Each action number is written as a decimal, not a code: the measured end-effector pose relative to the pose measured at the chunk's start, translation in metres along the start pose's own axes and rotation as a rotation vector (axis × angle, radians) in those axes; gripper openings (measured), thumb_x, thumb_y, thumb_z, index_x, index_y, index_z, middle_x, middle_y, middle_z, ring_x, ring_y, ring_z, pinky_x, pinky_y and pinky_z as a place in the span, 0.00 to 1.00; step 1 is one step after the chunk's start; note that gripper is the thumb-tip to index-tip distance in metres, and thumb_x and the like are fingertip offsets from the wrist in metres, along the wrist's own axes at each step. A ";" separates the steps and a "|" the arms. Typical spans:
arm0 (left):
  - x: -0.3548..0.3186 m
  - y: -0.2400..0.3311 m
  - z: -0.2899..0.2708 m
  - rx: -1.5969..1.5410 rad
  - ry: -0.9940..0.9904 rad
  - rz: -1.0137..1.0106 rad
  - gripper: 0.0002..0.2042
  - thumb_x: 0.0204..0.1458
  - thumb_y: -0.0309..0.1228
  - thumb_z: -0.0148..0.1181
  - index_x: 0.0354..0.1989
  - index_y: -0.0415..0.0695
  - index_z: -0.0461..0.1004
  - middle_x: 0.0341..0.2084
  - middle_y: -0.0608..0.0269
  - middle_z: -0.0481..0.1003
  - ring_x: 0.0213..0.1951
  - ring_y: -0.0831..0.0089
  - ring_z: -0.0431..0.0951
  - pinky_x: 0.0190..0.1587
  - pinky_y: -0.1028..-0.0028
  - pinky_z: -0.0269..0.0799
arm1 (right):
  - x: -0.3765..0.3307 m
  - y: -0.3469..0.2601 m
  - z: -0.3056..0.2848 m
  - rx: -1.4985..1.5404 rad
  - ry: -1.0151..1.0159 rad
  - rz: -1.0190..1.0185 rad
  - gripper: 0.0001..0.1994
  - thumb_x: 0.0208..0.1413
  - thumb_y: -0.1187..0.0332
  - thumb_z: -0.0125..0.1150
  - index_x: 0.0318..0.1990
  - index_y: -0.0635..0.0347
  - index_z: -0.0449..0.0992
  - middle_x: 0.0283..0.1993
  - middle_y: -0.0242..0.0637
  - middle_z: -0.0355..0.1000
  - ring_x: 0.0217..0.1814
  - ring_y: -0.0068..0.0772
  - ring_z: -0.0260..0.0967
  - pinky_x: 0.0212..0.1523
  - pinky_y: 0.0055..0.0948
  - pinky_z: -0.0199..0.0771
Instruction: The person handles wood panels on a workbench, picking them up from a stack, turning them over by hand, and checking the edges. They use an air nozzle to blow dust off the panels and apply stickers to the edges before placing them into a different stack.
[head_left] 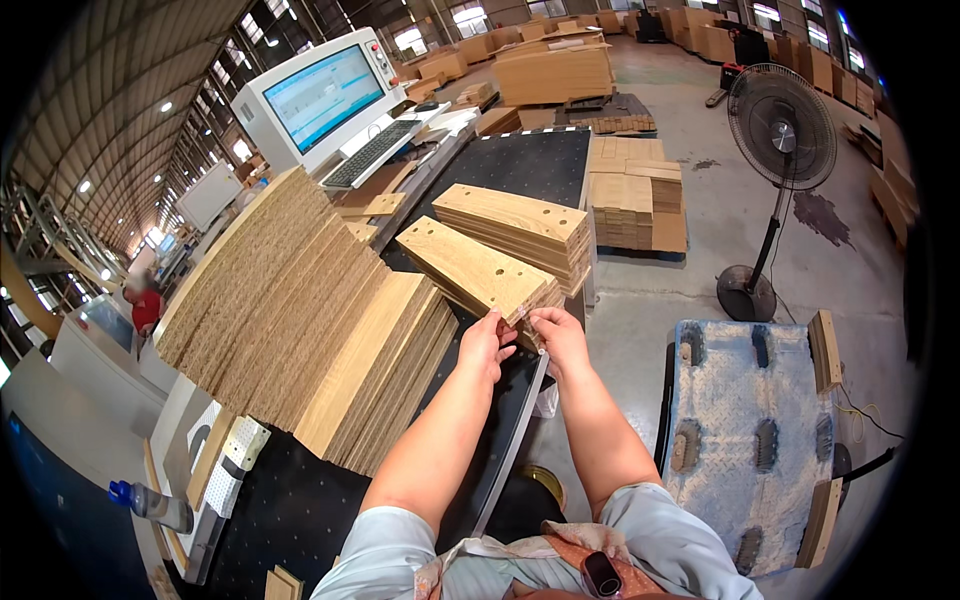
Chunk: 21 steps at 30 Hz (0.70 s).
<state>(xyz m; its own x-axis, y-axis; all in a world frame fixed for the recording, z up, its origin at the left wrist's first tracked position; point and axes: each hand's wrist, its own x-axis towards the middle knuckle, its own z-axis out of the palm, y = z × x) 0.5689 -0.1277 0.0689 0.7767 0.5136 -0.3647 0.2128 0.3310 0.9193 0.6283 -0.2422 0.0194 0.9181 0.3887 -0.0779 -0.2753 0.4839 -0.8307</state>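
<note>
Both my hands meet at the near end of a stack of drilled wooden boards on the black worktable. My left hand has its thumb and forefinger pinched at the end corner, the other fingers loosely curled. Against the end's right side, my right hand closes its fingertips together. Whatever small thing sits between the fingers is hidden. Beside this stack lies a second stack of drilled boards, just farther right.
A long row of panels on edge fills the table's left. Behind it stand a white monitor and a keyboard. On the floor to the right are a blue pallet and a standing fan. A bottle is at lower left.
</note>
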 end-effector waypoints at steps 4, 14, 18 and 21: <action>0.004 0.001 0.000 0.016 -0.008 0.004 0.15 0.60 0.46 0.49 0.41 0.47 0.73 0.34 0.67 0.75 0.39 0.70 0.74 0.39 0.67 0.67 | 0.006 0.005 -0.002 0.027 0.093 -0.030 0.06 0.53 0.76 0.60 0.39 0.64 0.77 0.32 0.30 0.72 0.32 0.18 0.66 0.33 0.18 0.65; 0.013 0.006 0.001 0.138 -0.013 0.025 0.13 0.60 0.44 0.50 0.39 0.48 0.73 0.31 0.68 0.74 0.36 0.72 0.73 0.35 0.70 0.69 | 0.024 0.016 -0.011 -0.087 0.148 -0.279 0.12 0.51 0.77 0.59 0.44 0.65 0.75 0.34 0.28 0.68 0.32 0.16 0.63 0.35 0.17 0.66; 0.009 0.007 0.004 0.170 -0.016 0.031 0.16 0.61 0.46 0.47 0.38 0.46 0.71 0.33 0.67 0.74 0.36 0.73 0.73 0.36 0.71 0.70 | 0.043 0.019 -0.022 -0.306 0.209 -0.366 0.19 0.48 0.79 0.59 0.50 0.62 0.73 0.38 0.30 0.65 0.33 0.18 0.63 0.37 0.20 0.69; 0.007 0.007 -0.002 0.169 -0.004 0.033 0.15 0.61 0.46 0.48 0.39 0.46 0.72 0.33 0.67 0.74 0.37 0.73 0.73 0.36 0.70 0.70 | 0.033 -0.006 -0.006 -0.572 0.272 -0.442 0.24 0.45 0.78 0.59 0.53 0.59 0.72 0.39 0.35 0.66 0.37 0.28 0.66 0.42 0.26 0.71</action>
<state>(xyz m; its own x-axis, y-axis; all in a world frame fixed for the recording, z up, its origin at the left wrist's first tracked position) 0.5746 -0.1203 0.0729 0.7871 0.5191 -0.3332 0.2834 0.1755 0.9428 0.6622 -0.2370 0.0181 0.9666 0.0110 0.2561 0.2555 0.0399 -0.9660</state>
